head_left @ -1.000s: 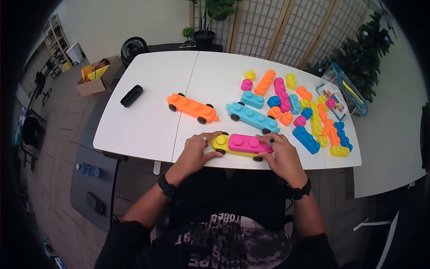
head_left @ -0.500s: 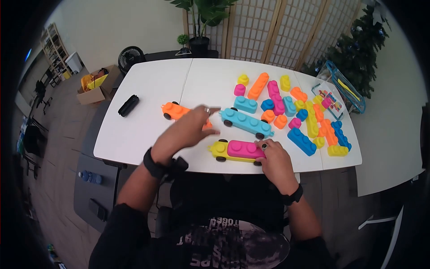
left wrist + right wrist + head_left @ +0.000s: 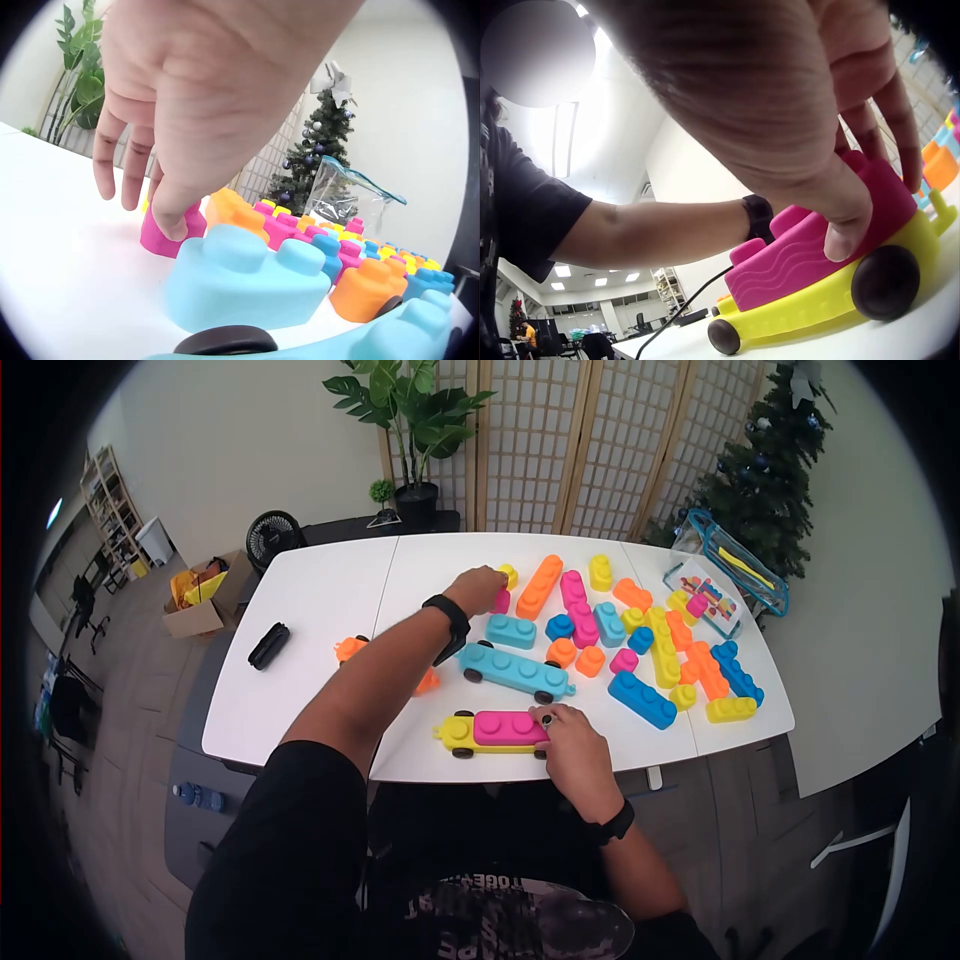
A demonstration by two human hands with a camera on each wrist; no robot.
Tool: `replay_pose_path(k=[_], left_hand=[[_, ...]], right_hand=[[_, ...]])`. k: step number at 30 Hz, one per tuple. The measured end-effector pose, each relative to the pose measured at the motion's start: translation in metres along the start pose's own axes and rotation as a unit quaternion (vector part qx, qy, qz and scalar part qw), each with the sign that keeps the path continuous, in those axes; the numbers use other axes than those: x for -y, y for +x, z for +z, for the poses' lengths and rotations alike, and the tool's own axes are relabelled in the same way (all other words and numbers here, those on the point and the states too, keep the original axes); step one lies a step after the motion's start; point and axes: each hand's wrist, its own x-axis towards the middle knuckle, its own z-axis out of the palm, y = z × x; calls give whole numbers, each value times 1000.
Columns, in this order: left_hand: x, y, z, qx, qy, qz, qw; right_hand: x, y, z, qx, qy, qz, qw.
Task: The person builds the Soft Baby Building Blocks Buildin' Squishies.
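My left hand (image 3: 475, 590) reaches to the back of the blocks and pinches a small pink block (image 3: 161, 234), thumb on its near side. Just in front of that block sits a light-blue block (image 3: 244, 289). My right hand (image 3: 578, 760) grips the right end of a long pink block (image 3: 780, 274), its thumb on the near side and fingers over the far side. The pink block is seated on a yellow wheeled base (image 3: 456, 734), whose front stud stays bare. Behind it stands a light-blue wheeled base (image 3: 515, 672); my left arm partly hides an orange wheeled base (image 3: 350, 649).
Many loose blocks, among them a long blue one (image 3: 642, 700) and a long orange one (image 3: 540, 586), spread over the right of the white table (image 3: 290, 700). A clear bag (image 3: 735, 565) lies at the back right corner, and a black case (image 3: 268, 647) at the left.
My left hand has let go of the yellow wheeled base and moved away across the table to the small pink block. My right hand has stayed on the long pink block.
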Motion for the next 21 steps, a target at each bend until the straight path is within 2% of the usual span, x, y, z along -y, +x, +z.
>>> replay_pose_path(k=[2, 5, 7, 8, 10, 12, 13, 14, 15, 17, 18, 21], left_hand=[[8, 6, 12, -16, 16, 15, 1000], [5, 1, 1, -4, 20, -13, 1000], [29, 4, 1, -87, -13, 51, 995], [45, 2, -4, -68, -27, 66, 995], [17, -57, -63, -65, -137, -5, 988], [-11, -123, -103, -8, -149, -28, 988], [-4, -150, -87, -38, -143, 34, 988], [-25, -189, -93, -18, -152, 22, 988], [-50, -220, -101, 28, -226, -45, 973], [-46, -250, -66, 23, -182, 66, 981], [-61, -264, -72, 38, -236, 27, 971], [-78, -278, -59, 47, -275, -40, 960]], right_hand=[[-1, 0, 1, 3, 4, 13, 1000], [-4, 2, 2, 1, -7, 13, 1000], [-8, -1, 6, -3, -2, 3, 1000], [-11, -4, 7, -5, 6, -8, 1000], [-9, -4, 4, -9, 4, -9, 1000], [-10, -3, 7, -1, 7, -2, 1000], [-9, -2, 6, 7, 0, 11, 1000], [-8, -3, 5, 10, 6, 12, 1000], [-7, -3, 5, 10, 10, 13, 1000], [-8, -3, 5, 1, 19, 13, 1000], [-8, -3, 5, -3, 24, 13, 1000], [-5, -3, 5, -8, 29, 11, 999]])
